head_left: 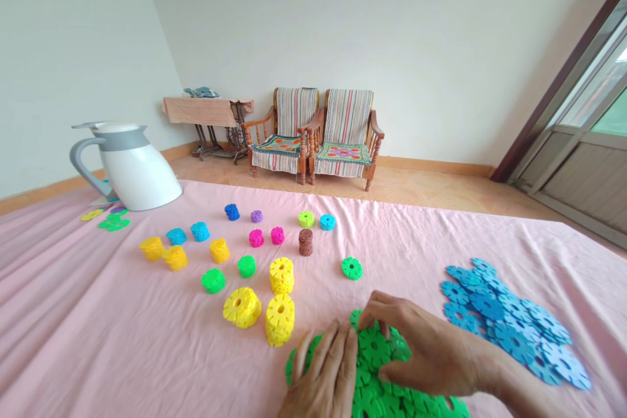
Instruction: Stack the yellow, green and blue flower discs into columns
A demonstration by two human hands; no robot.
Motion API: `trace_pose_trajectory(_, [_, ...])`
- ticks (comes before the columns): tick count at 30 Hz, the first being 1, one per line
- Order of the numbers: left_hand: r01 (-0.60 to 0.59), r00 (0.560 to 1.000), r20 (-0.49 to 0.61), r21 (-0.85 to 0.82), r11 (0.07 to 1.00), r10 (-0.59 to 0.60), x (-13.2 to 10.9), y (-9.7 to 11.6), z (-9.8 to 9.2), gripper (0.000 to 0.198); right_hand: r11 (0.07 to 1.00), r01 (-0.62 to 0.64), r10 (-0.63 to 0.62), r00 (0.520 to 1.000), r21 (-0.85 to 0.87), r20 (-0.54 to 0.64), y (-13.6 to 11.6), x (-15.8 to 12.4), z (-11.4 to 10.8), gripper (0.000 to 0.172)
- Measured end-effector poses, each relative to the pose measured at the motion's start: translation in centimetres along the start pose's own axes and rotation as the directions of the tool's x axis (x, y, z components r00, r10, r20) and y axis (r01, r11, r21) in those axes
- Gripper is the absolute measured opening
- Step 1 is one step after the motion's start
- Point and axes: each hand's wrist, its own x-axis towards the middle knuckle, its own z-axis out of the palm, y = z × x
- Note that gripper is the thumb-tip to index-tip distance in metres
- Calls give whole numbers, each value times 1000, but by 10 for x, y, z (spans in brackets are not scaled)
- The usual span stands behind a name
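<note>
A heap of green notched plastic discs (375, 346) lies spread on the cloth close in front of me. My left hand (323, 372) rests flat on the heap's left side, its fingers stretched forward over some discs. Over the heap's upper part arches my right hand (421, 343), thumb and fingers apart, fingertips at the far edge; I see no disc held between them. Just beyond stands a small green stack (351, 268). Left of my hands are yellow stacks, one upright (280, 320) and another leaning (241, 307).
Blue discs (509, 320) lie in a loose pile at right. Several small stacks, including a brown one (305, 242), stand across the pink cloth (147, 339). A white jug (140, 173) stands at far left beside loose discs (115, 221). Two wooden chairs (345, 127) stand beyond.
</note>
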Motion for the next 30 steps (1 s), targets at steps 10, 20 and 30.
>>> trace_pose_trajectory(10, [1,1000,-13,2,1000,-1,-3,0,7,50,994,-66,18,884,-86,-466,27,46,-9,24])
trace_pose_trajectory(20, [-10,998,-54,37,999,12,-3,0,10,46,981,-79,-41,810,-179,-586,44,87,11,17])
trace_pose_trajectory(30, [1,996,-91,-17,1000,-3,-4,2,13,44,968,-139,-5,820,-208,-572,53,91,15,17])
